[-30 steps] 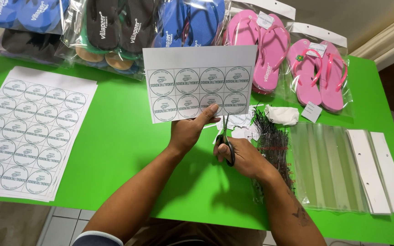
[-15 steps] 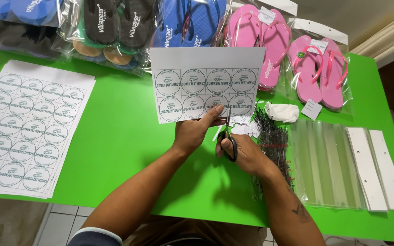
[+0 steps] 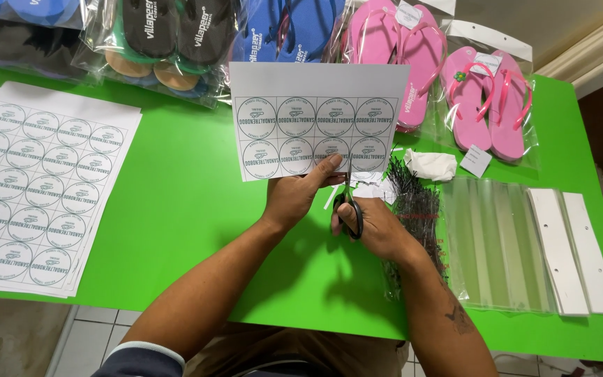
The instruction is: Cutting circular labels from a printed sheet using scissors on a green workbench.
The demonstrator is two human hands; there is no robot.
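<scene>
The label sheet (image 3: 319, 119) is standing upright over the green table (image 3: 176, 209), your left hand (image 3: 294, 199) pinching its lower edge. Your right hand (image 3: 371, 227) is gripping the scissors (image 3: 349, 202), blades biting upward between label columns; next, I'd judge, you're needing a straight cut along that gap.

Bagged sandals (image 3: 176, 42) are lying along the worktop's (image 3: 190, 209) far edge, with a stack of label sheets (image 3: 36, 188) sitting at its left edge. Clear bags (image 3: 497, 244) and card strips (image 3: 574, 251) are lying near the right edge, a bundle of ties (image 3: 417, 209) just left of them.
</scene>
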